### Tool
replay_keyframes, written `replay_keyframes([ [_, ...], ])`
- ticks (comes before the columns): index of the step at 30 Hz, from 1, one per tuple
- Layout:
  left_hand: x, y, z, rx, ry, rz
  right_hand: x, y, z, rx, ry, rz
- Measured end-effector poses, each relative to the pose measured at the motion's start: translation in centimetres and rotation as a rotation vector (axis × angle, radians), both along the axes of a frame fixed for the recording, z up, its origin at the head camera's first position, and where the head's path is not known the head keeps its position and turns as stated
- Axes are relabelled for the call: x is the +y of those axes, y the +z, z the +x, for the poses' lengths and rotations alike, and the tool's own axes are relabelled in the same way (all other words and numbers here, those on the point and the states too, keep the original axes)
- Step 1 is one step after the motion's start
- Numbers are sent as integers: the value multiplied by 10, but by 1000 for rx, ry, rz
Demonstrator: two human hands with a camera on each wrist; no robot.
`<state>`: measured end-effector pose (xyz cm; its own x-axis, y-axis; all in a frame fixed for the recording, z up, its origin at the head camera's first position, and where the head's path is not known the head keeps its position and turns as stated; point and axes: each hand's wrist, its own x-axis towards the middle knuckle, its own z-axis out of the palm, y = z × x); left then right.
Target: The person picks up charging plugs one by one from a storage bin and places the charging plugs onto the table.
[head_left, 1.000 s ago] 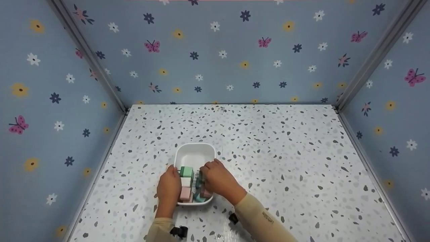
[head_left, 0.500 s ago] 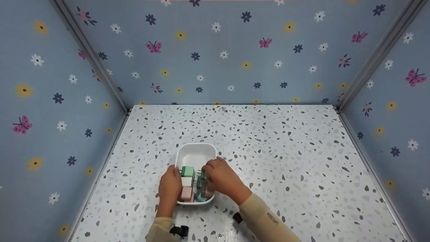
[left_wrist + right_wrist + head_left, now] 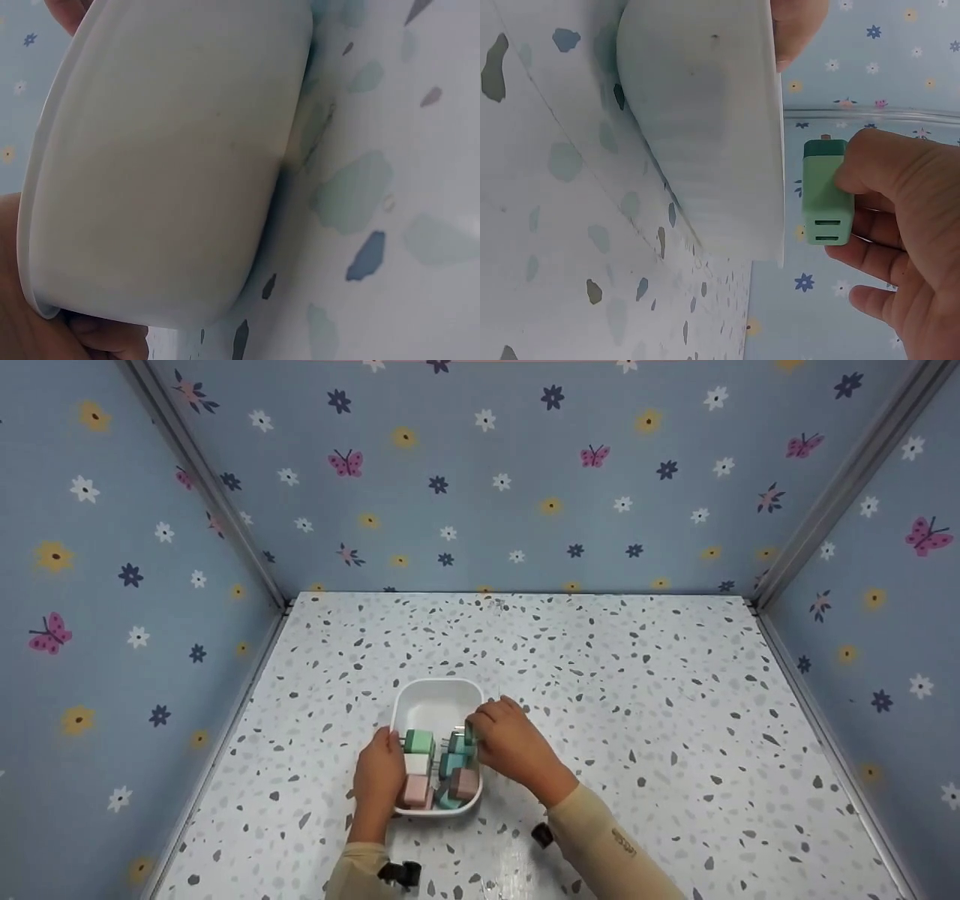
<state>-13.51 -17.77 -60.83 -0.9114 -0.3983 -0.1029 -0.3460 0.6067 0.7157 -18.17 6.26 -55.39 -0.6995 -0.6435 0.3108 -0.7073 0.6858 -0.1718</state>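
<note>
A white plastic bin [image 3: 435, 711] stands on the speckled tabletop. My left hand [image 3: 377, 774] grips its left rim, with fingers curled under the lip in the left wrist view. Between thumb and fingers, my right hand [image 3: 519, 744] pinches a light green USB wall charger [image 3: 826, 191] with a dark green end and two slots. The charger is held up past the bin's right rim. Inside the bin's near half, a green charger [image 3: 418, 741], a white one [image 3: 415, 764] and a pink one [image 3: 415, 790] line the left side. Teal chargers [image 3: 453, 765] and a brownish-pink charger [image 3: 463, 783] lie on the right.
Blue flowered panels [image 3: 480, 472] enclose the tabletop [image 3: 637, 697] at the back and both sides. Metal frame posts [image 3: 210, 487] run up the corners. Black wrist straps [image 3: 400, 874] show at the beige sleeves [image 3: 615, 844].
My right hand has lifted the green charger up and to the right, uncovering the teal and brownish-pink chargers beneath. My left hand stays on the rim.
</note>
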Motion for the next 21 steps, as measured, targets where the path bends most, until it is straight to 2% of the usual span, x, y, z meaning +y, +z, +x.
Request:
replay_keyframes([
  [11,0,-3,-1,6,-1,33,17,4,-15,-50,-61,-5],
  [18,0,-1,-1,-12,-1,37,25,-2,-25,37,-59,-33],
  [21,0,0,0,-15,-3,36,28,-4,-28,40,-70,-43],
])
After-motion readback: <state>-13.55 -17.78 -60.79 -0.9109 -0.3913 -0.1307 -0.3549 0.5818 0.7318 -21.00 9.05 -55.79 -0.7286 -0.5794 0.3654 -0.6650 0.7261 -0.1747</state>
